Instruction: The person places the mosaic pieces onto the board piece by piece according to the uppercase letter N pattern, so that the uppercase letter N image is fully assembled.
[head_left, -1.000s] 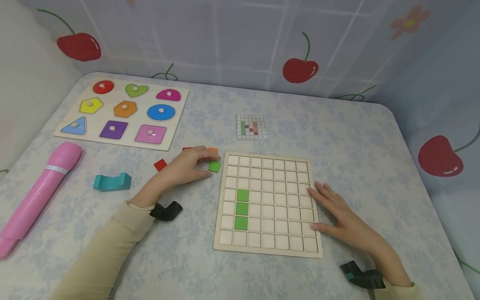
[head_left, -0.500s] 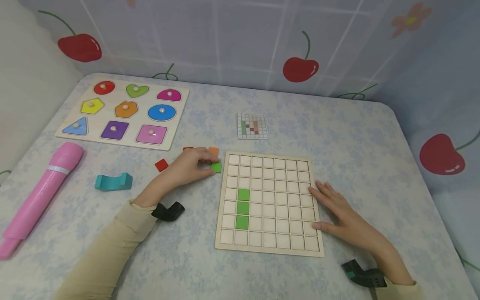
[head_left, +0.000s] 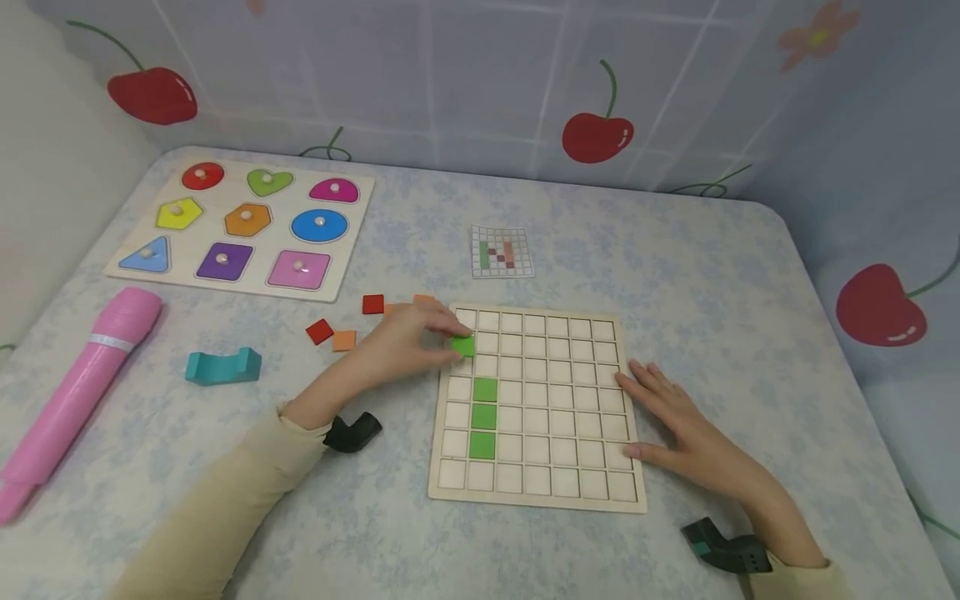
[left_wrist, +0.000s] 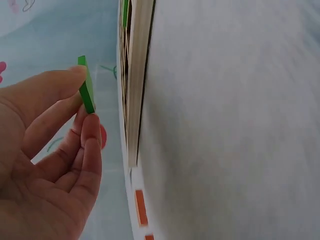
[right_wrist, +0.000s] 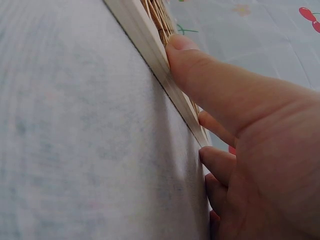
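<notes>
My left hand [head_left: 408, 340] pinches a green square tile [head_left: 463, 345] between thumb and fingers, over the upper left edge of the wooden grid board [head_left: 536, 505]. In the left wrist view the green tile [left_wrist: 86, 85] is held on edge, apart from the board's side [left_wrist: 138, 95]. Three green tiles [head_left: 484, 416] lie in the board's second column from the left. My right hand [head_left: 686, 433] rests at the board's right edge with fingers extended. In the right wrist view its thumb [right_wrist: 200, 67] touches the board's rim [right_wrist: 155, 55].
Red tiles [head_left: 319, 332] and orange tiles [head_left: 344, 340] lie by the left hand, one partly hidden. Behind the board is a small printed grid card [head_left: 502, 252]. Leftward are a shape puzzle [head_left: 285, 229], a teal curved block [head_left: 223, 367] and a pink microphone-shaped toy [head_left: 82, 392].
My left hand has picked up the green tile from the table and carried it right, to above the board's left edge. Red and orange tiles are uncovered. The right hand stays put.
</notes>
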